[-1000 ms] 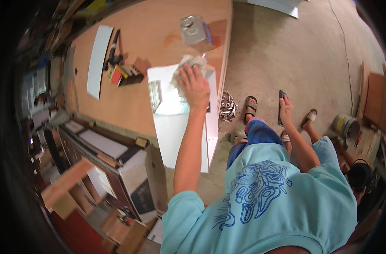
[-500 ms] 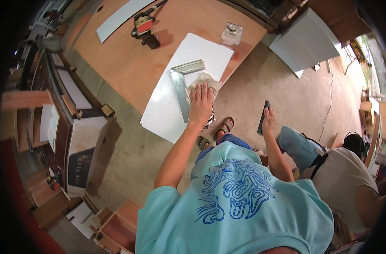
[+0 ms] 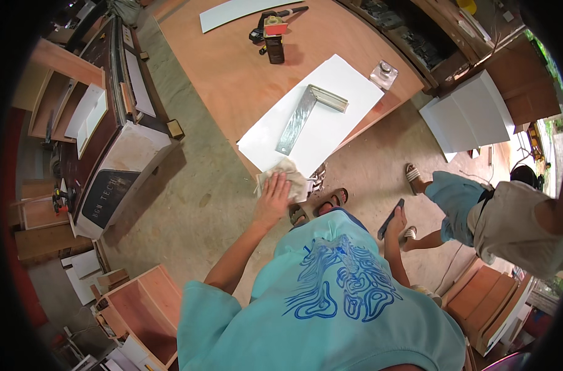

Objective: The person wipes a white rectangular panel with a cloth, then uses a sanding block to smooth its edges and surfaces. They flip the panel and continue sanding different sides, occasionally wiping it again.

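My left hand point(image 3: 274, 196) presses a crumpled off-white rag point(image 3: 292, 175) at the near end of a white board point(image 3: 349, 102). Its fingers lie over the cloth, which hangs partly past the board's edge. Farther up the board rests a metal try square point(image 3: 299, 119), apart from my hand. Low at my right side, my right hand point(image 3: 394, 225) is closed around a dark, narrow, flat bar point(image 3: 389, 217); its exact kind does not show. The board lies on a wooden worktable point(image 3: 226, 80) and juts over its near edge.
On the worktable are a power tool point(image 3: 274, 40) with a black-and-red body, a clear container point(image 3: 383, 75) and a curved white strip point(image 3: 241, 13). A co-worker point(image 3: 510, 222) stands at the right. A large machine point(image 3: 118, 167) is at left; wooden drawers point(image 3: 142, 309) lie lower left.
My left hand has drawn the rag off the try square toward the board's near end, uncovering the square. The view has shifted, and the co-worker now appears more upright.
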The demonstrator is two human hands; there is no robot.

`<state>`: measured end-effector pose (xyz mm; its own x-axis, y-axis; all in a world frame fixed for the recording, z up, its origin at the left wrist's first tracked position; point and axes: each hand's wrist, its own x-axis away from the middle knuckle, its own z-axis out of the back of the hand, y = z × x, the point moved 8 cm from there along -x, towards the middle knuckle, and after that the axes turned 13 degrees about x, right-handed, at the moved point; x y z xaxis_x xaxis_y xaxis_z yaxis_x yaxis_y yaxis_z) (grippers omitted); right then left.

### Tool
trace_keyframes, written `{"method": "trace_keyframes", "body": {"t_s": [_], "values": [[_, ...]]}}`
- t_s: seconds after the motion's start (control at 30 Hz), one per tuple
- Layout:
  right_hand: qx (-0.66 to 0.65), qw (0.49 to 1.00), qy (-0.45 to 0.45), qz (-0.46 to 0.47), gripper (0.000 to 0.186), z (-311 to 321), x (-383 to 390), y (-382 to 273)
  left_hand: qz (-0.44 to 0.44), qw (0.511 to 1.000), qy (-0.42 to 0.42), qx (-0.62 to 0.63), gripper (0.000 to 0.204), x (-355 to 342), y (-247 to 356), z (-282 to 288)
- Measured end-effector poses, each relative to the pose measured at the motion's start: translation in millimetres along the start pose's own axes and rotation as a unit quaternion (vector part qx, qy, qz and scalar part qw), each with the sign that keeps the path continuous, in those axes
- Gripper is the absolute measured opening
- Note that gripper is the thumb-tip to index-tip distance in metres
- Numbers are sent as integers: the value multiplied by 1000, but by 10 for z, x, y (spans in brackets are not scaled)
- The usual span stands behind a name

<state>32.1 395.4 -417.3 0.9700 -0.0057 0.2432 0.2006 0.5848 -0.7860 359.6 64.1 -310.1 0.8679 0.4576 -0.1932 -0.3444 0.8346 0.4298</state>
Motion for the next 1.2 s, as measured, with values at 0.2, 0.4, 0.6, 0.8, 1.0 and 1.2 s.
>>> {"method": "trace_keyframes", "body": {"t_s": [0.2,0.4,0.6,0.8,1.0,1.2], "values": [[17,1000,11,-20,49,273,77,292,234,940,246,-5,48,-401,-705,702],[2,1000,14,16,49,247,47,120,46,994,97,27,47,-1007,-265,193],[37,994,102,19,48,610,45,112,131,986,97,40,44,-1189,-567,71],[-295,926,-168,-166,43,181,-186,-334,144,957,201,151,43,-1383,-407,464],[-433,817,-361,-121,49,-602,-655,-1917,314,759,195,537,51,-2040,124,257],[-345,868,-358,-7,40,-1214,-1163,-3433,322,621,104,707,50,-2964,845,-421]]}}
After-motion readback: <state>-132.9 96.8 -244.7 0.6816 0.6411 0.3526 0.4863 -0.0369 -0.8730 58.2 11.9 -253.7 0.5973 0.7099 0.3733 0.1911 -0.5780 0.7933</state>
